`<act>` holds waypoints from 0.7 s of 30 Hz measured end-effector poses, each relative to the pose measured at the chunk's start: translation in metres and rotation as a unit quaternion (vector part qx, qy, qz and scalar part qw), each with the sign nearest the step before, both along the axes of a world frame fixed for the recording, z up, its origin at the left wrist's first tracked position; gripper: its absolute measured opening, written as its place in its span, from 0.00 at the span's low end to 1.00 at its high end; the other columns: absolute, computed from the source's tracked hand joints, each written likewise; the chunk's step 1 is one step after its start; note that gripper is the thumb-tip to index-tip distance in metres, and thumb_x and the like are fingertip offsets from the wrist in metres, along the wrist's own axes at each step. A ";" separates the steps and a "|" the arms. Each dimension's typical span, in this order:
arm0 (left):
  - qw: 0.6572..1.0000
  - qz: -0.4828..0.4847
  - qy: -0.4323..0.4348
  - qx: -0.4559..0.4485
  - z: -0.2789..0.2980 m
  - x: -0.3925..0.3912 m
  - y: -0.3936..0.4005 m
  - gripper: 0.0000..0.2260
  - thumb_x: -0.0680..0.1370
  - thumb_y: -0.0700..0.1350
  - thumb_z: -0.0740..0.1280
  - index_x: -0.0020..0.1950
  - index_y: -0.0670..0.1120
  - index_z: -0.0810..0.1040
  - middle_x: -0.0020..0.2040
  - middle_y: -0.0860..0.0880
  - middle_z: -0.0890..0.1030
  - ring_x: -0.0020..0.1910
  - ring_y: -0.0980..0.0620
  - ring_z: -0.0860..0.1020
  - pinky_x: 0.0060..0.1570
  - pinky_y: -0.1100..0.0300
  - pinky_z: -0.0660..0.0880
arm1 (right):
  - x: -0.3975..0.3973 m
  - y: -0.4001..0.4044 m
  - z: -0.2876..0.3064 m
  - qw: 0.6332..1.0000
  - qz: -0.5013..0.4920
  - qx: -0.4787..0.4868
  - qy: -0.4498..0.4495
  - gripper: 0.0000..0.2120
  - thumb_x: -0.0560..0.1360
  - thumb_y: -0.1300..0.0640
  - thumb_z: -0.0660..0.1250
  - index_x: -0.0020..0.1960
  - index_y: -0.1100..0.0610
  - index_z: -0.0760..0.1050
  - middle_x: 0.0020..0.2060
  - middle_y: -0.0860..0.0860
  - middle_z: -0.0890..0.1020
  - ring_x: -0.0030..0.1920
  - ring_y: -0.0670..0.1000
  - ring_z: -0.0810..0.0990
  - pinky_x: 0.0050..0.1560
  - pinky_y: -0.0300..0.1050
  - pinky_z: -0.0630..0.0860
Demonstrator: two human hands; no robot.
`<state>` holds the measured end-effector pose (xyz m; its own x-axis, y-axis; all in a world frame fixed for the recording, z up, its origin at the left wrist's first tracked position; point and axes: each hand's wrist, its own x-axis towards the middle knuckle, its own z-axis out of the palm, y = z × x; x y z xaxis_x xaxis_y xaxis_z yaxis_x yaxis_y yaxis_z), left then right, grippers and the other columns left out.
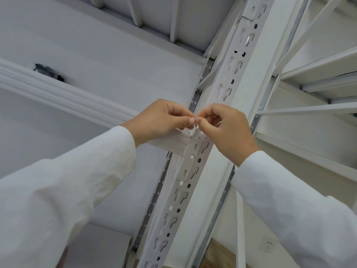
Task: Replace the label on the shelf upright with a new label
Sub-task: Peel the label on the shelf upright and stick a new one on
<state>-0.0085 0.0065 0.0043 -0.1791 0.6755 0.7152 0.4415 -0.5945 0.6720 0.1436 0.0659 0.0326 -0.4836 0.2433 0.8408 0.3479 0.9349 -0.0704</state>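
1. Pinching with both hands: the left hand [160, 120] and the right hand [226, 128] are meeting fingertip to fingertip, right in front of the shelf upright [193, 171].
2. Both hands are squeezing something tiny and white, the little piece [196, 125], between thumb and fingers. It is too small to tell if it is the old label, the new label, or just its backing.
3. A bit of white paper with small red marks, the label [205, 137], is lying on the shelf upright just below the right hand. Most of it is hidden by the fingers.
4. Just under that, a grey metal bracket [190, 161] is hooking the shelf beam [77, 97] onto the shelf upright.
5. My guess: the job is somewhere in the middle. The hands are picking or peeling at a label edge.
6. I cannot tell if the old label is already off.
7. What looks left to do: get the sticky piece free, press the new label flat on the shelf upright, and rub it smooth.
8. Both sleeves [67, 190] are reaching up toward the shelf upright from below.
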 end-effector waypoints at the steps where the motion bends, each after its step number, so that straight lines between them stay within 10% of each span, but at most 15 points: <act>1: 1.000 -0.002 -0.001 0.003 0.000 0.001 0.000 0.03 0.73 0.44 0.71 0.40 0.51 0.82 0.36 0.55 0.82 0.35 0.64 0.77 0.40 0.76 0.72 | 0.000 0.000 0.000 1.000 0.001 0.002 0.002 0.02 0.71 0.55 0.69 0.39 0.52 0.79 0.33 0.49 0.80 0.36 0.51 0.78 0.41 0.54 0.78; 14: 0.989 -0.008 -0.134 0.055 -0.027 -0.002 -0.020 0.09 0.78 0.40 0.63 0.39 0.49 0.76 0.34 0.56 0.80 0.30 0.60 0.77 0.35 0.68 0.74 | -0.001 -0.004 -0.010 0.997 0.068 -0.028 0.035 0.03 0.71 0.59 0.70 0.42 0.52 0.79 0.32 0.45 0.77 0.35 0.46 0.75 0.41 0.43 0.76; 21: 0.950 0.141 -0.268 -0.075 -0.165 -0.095 -0.067 0.06 0.76 0.40 0.67 0.40 0.47 0.79 0.32 0.57 0.83 0.28 0.62 0.78 0.33 0.69 0.75 | -0.076 -0.041 -0.086 0.972 0.166 -0.051 -0.160 0.03 0.70 0.61 0.69 0.41 0.53 0.79 0.32 0.45 0.76 0.33 0.46 0.74 0.40 0.42 0.73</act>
<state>-0.1035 -0.0605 -0.1604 -0.6800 0.6333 0.3696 0.1390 -0.3836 0.9130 0.0675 0.0248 -0.0538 -0.7824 0.1045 0.6140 0.0484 0.9930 -0.1073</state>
